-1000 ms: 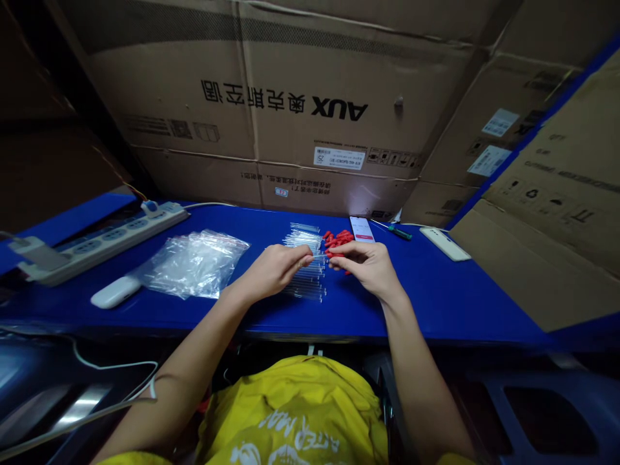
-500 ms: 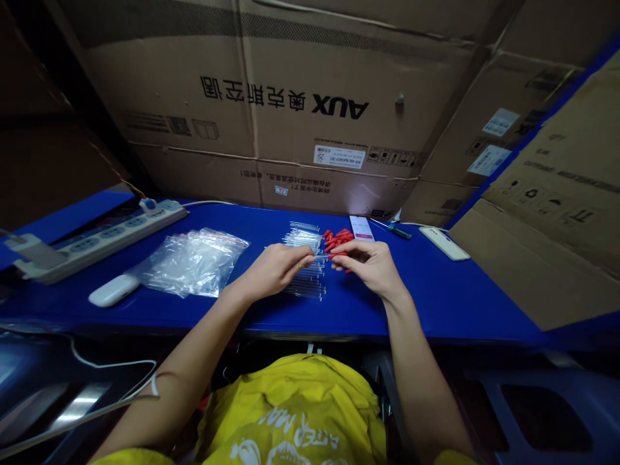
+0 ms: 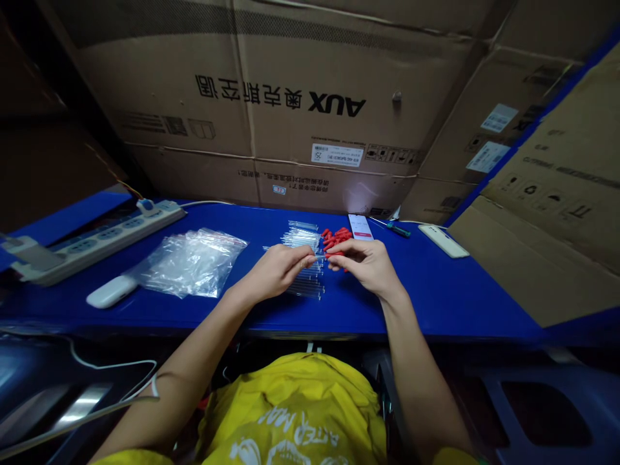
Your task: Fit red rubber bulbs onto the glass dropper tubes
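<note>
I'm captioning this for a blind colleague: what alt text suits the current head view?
The left hand holds a clear rod while the right hand pinches a red piece near the rod's end. Similar rods, other red pieces and plastic bags lie on a blue table.

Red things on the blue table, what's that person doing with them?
The person's left hand pinches a thin clear stick, and the right hand holds a small red piece between its fingers. The two hands face each other, with the stick pointing towards the red piece; whether they touch is too small to tell. More clear sticks and red pieces lie on the blue table around the hands.
</note>
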Available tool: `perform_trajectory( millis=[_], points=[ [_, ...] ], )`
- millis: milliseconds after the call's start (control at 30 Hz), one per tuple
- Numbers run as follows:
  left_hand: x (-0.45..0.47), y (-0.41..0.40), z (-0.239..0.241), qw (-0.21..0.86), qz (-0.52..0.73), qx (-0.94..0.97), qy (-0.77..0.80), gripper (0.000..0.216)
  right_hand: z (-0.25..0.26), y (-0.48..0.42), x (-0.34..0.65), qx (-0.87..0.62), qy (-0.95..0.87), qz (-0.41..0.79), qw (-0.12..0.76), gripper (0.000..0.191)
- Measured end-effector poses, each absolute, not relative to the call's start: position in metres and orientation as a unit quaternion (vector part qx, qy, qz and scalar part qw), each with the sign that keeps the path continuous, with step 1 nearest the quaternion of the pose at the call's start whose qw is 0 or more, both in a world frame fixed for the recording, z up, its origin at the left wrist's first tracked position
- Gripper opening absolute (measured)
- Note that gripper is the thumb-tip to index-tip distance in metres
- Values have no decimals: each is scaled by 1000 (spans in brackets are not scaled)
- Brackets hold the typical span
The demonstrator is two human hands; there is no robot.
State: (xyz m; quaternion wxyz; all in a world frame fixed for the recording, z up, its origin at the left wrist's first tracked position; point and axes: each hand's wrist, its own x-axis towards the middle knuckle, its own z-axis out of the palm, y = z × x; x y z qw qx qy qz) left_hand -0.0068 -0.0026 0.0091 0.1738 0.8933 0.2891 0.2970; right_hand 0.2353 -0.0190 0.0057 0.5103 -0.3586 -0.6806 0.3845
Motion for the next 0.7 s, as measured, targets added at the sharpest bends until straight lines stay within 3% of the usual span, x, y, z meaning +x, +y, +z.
perform_trajectory(
  millis=[500,700],
  points=[
    [8,-11,6,190,337,878,283,38,5,-23,228,-352,-712,356,492,28],
    [8,-9,9,173,330,879,296,37,3,-20,230,-351,-674,380,528,29]
  ],
)
